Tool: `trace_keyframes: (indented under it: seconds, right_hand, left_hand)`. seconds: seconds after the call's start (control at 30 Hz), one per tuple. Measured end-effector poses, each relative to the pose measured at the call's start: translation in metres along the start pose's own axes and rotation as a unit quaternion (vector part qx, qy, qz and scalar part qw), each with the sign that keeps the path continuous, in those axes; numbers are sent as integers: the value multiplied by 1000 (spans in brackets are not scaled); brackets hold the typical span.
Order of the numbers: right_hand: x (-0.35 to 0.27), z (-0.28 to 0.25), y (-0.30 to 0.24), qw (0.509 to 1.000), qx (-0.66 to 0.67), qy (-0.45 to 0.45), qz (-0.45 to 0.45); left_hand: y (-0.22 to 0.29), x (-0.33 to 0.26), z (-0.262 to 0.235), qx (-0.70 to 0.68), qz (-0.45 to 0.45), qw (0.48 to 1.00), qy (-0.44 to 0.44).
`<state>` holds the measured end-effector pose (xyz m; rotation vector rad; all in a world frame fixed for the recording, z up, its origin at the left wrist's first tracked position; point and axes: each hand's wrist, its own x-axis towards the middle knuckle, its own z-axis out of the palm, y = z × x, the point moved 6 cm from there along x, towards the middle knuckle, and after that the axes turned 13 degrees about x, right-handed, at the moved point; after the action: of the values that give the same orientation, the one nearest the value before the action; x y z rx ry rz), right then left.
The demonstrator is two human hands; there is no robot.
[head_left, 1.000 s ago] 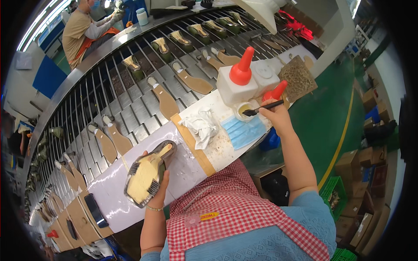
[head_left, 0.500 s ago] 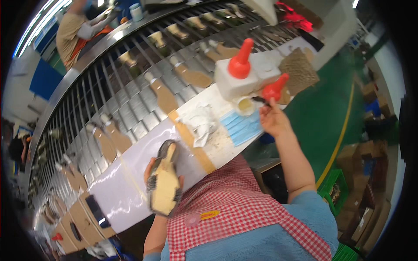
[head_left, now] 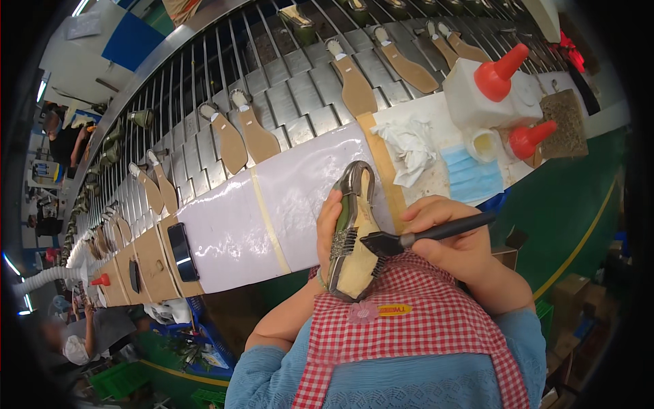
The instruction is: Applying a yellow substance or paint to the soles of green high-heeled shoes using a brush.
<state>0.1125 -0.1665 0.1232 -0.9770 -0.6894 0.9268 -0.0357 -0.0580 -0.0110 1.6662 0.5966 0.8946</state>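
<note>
Shoe upper, stretched over a form, is held sole up at the near edge of the worktable, its narrow rounded end over the surface and its broad end above the red-and-white checked cloth apron. Its sides are dark and olive green with a slick sheen; the underside is smooth and cream-coloured, bordered on both flanks by dark, comb-like ridges.

The left hand is clamped round the shoe's left side, fingers lying along the green wall. The right hand is closed on the slim black handle of a brush, whose flat, dark head appears to touch the sole about halfway along.

The worktable's middle is glossy pale lilac, with a matt brown tape strip running from far edge to near. Right of that strip lie a crumpled, soft white wad and, by the near edge, a pleated blue mask. Toward the far right corner stand a boxy white plastic bottle with a red cone cap, a small round cup of yellowish contents, and a rough, crusted brown slab. Past the far edge, flat tan insoles rest on the slatted metal conveyor.
</note>
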Motion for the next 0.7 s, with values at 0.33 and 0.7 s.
trace_keyframes:
  seconds: [0.33,0.7]
  right_hand:
    - [0,20,20,996,-92,-14,-3]
    - [-5,50,-4,942,-254,-127,-178]
  left_hand:
    - [10,2,-5,23,17,999,-14]
    - [-3,-5,-12,-7,27,1000,-15]
